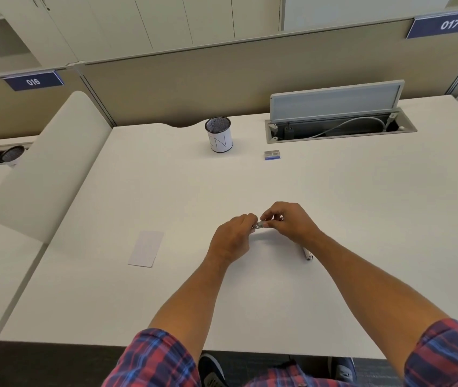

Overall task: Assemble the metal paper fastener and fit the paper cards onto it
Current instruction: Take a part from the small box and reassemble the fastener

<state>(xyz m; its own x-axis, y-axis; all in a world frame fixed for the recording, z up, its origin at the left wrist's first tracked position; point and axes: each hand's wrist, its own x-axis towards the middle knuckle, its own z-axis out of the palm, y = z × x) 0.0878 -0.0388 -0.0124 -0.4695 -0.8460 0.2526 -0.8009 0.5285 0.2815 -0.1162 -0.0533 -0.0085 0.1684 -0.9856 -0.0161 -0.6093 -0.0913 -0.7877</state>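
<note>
Both my hands meet over the middle of the white desk (361, 219). Between their fingertips sits a small metal paper fastener (258, 225), mostly covered by fingers. My left hand (232, 237) pinches its left end and my right hand (289, 220) pinches its right end from above. A stack of white paper cards (146, 248) lies flat on the desk to the left, well apart from my hands. A small white and metal piece (308, 254) lies on the desk just under my right wrist.
A mesh pen cup (218, 134) wrapped in white paper stands at the back centre. A small blue and grey box (272, 155) lies to its right. Behind it the cable tray (339, 127) stands with its lid up. A white divider panel (46, 169) borders the left.
</note>
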